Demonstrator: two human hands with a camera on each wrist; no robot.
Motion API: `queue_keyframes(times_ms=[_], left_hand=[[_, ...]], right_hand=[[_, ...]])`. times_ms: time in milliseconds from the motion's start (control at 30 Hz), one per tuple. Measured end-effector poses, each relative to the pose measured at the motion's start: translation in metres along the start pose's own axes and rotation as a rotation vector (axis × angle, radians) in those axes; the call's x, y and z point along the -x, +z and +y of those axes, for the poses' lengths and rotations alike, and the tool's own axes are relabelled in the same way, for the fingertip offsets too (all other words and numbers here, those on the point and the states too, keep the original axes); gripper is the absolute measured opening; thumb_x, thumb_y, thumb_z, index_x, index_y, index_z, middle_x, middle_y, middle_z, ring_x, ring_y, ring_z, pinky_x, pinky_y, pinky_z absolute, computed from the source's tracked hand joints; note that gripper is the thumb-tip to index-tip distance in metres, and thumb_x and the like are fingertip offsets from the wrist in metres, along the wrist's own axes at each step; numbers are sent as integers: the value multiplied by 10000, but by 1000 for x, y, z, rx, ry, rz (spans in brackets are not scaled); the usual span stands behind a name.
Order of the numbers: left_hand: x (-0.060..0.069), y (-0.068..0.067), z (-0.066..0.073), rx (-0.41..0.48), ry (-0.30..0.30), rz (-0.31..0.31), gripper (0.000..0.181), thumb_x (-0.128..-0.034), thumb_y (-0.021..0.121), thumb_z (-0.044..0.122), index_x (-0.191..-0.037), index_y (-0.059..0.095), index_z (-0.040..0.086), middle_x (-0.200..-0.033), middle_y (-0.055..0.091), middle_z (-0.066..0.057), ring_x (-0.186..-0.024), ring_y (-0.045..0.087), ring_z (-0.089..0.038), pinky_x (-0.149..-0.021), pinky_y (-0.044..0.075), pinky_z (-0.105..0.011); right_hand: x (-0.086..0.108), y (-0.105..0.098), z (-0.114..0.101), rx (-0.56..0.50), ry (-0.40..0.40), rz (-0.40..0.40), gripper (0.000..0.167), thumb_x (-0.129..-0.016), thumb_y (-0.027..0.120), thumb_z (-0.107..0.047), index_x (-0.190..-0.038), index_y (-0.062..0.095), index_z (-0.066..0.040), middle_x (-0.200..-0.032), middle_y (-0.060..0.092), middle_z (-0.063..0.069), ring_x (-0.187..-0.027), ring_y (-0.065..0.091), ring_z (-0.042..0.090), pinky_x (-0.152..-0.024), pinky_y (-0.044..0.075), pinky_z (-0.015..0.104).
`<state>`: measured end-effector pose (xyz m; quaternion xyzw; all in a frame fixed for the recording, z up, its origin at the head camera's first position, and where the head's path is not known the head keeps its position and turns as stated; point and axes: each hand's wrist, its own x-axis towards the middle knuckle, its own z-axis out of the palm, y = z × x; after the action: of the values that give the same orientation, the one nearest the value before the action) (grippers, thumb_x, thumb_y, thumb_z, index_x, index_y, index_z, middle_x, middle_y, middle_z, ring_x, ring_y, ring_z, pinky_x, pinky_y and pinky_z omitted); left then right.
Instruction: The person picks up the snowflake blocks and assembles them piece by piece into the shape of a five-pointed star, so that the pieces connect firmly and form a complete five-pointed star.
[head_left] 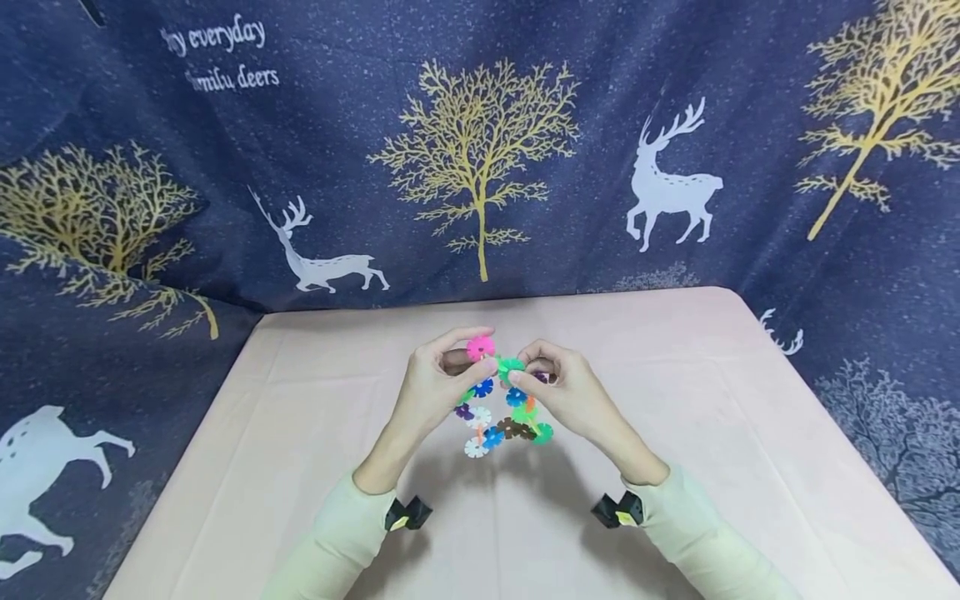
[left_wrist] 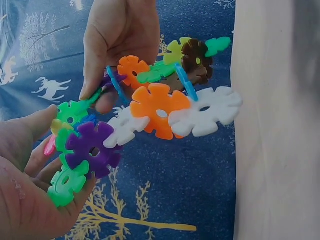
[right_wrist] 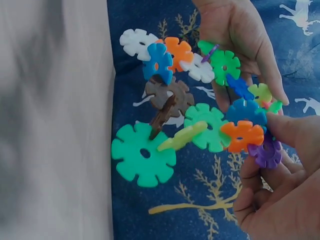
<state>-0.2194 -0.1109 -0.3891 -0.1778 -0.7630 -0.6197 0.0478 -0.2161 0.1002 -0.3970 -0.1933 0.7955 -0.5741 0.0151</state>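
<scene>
Between the two hands hangs a looped chain of colourful plastic snowflake discs, slotted edge to edge, held up above the table. My left hand (head_left: 429, 385) grips its upper left part, near a pink disc (head_left: 481, 346). With thumb and fingers, my right hand (head_left: 570, 390) pinches the upper right part by a green disc (head_left: 512, 367). A purple disc (left_wrist: 85, 145) shows close to the left fingers in the left wrist view. In the right wrist view, another purple disc (right_wrist: 260, 156) lies against the right fingers. White discs (head_left: 476, 449) and brown discs (head_left: 508, 427) form the lower side. The exact joint between the thumbs is partly hidden.
A table with a pale pinkish cover (head_left: 315, 467) lies beneath the hands. Behind it hangs a dark blue cloth (head_left: 525, 258) printed with deer and golden trees. Small black devices (head_left: 408, 512) sit at both wrists, by the pale sleeves.
</scene>
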Motion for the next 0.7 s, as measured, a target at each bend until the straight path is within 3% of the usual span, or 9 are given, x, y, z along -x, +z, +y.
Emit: queue_keyframes(times_ms=[267, 500, 700], left_hand=[[2, -2, -4, 43, 8, -3, 344, -901, 769, 185, -1232, 682, 148, -1046, 749, -71, -899, 739, -198, -726, 603, -335], [2, -3, -7, 76, 12, 5, 329, -897, 768, 143, -1214, 680, 119, -1033, 743, -104, -907, 736, -213, -754, 605, -351], [2, -4, -6, 83, 9, 9, 322, -895, 767, 128, -1205, 678, 117, -1032, 742, -114, -916, 736, -214, -765, 603, -344]], right_hand=[[3, -7, 7, 114, -41, -41, 109, -929, 726, -202, -983, 676, -122, -838, 632, -2, -688, 536, 174, -610, 475, 280], [5, -16, 9, 192, -54, -71, 76, -957, 692, -226, -985, 700, -156, -828, 637, -39, -745, 554, 188, -664, 475, 309], [4, -23, 11, 180, -44, -94, 115, -973, 666, -200, -1029, 715, -112, -912, 690, -27, -778, 600, 208, -691, 506, 317]])
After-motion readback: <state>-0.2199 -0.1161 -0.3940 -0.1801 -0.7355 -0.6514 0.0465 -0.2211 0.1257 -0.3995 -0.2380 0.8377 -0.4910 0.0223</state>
